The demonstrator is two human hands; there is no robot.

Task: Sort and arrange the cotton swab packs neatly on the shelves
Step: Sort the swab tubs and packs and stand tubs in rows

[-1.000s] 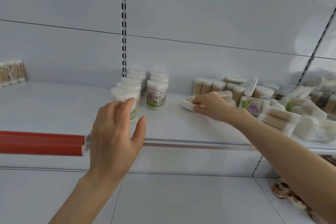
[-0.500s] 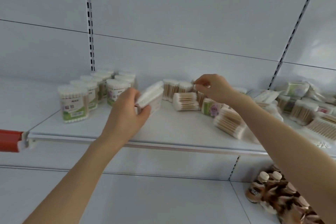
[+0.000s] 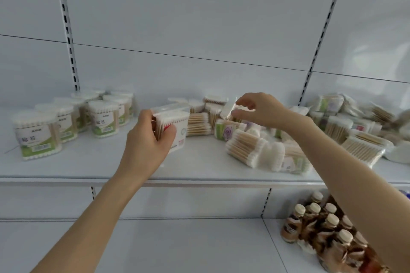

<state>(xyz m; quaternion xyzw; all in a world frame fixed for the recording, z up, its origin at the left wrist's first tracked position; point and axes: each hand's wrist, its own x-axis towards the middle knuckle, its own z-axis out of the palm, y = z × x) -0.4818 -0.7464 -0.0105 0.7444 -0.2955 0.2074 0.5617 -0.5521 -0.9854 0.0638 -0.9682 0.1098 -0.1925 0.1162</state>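
The left hand [image 3: 144,146], fingers curled round a clear rectangular pack of wooden swabs [image 3: 175,122], has lowered it onto the white shelf [image 3: 195,168]; the right hand [image 3: 264,111] pinches a flat white pack [image 3: 227,108], seemingly next for sorting.

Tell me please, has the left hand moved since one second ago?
Yes. The left hand went right, away from the tubs it was beside, and now holds a pack.

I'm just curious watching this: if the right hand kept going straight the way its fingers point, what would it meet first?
Probably the tilted white pack just left of the right hand; its fingers point leftward at it. Whether they touch it is unclear from this blurred view.
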